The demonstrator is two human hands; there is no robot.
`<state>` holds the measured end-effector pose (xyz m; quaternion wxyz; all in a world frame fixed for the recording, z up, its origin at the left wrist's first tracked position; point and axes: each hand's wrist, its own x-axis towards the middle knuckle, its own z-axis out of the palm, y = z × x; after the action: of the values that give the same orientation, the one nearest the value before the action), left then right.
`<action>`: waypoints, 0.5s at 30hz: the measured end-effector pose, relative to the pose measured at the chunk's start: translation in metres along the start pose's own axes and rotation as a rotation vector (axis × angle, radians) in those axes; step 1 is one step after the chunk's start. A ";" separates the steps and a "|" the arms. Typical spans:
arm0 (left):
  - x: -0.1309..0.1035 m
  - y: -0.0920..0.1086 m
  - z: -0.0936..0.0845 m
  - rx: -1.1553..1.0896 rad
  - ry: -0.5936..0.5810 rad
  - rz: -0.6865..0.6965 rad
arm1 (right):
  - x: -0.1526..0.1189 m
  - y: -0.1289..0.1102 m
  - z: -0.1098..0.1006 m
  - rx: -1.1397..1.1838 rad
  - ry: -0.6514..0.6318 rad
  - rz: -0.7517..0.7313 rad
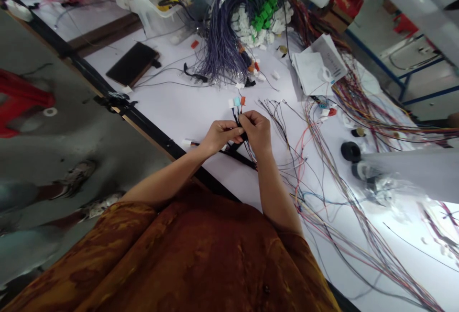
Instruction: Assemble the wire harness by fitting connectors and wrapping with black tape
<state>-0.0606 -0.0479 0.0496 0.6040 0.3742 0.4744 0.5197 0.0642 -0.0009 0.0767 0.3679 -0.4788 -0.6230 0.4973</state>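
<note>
Both hands meet over the near part of the white table, fingers pinched round one dark wire harness (pixel 235 117). My left hand (pixel 223 136) grips it from the left, thumb across the front. From the right, my right hand (pixel 257 130) pinches the same bundle a little higher. Beyond the fingertips the harness ends in a white connector (pixel 231 103), a light blue connector (pixel 237 101) and an orange connector (pixel 243 100). Black-sleeved wires (pixel 239 157) run below the hands across the table. The exact grip point is hidden by the fingers.
Purple wires (pixel 218 39) with green connectors (pixel 267 3) lie at the back, beside a clear plastic bin (pixel 150 15). A dark phone-like slab (pixel 132 63) rests at left. Papers (pixel 319 68), black tape (pixel 350 151) and long loose wires (pixel 340 183) fill the right. Another person's shoes (pixel 81 175) show at left.
</note>
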 end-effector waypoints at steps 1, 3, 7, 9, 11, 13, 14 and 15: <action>0.000 0.000 0.000 -0.003 0.005 0.002 | 0.000 0.000 0.000 0.010 0.006 0.005; 0.000 -0.001 0.000 -0.010 0.013 0.003 | 0.000 0.001 0.000 0.032 0.017 0.012; 0.001 -0.003 -0.002 -0.013 -0.001 0.012 | -0.001 0.000 0.000 0.029 0.016 -0.006; 0.002 -0.003 -0.002 -0.002 -0.012 0.014 | -0.001 -0.001 0.000 0.005 0.009 -0.005; 0.002 -0.004 -0.003 0.003 -0.020 0.012 | -0.002 -0.003 0.000 -0.009 0.005 -0.002; 0.003 -0.004 -0.004 -0.005 -0.028 0.008 | -0.002 -0.004 0.000 -0.006 0.007 -0.005; 0.003 -0.004 -0.005 -0.012 -0.033 0.007 | -0.002 -0.004 0.000 -0.001 0.008 -0.008; 0.003 -0.005 -0.005 -0.021 -0.038 0.005 | -0.002 -0.004 0.001 0.007 0.010 -0.013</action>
<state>-0.0642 -0.0458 0.0433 0.6156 0.3786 0.4564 0.5190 0.0633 -0.0029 0.0804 0.3758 -0.4759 -0.6224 0.4949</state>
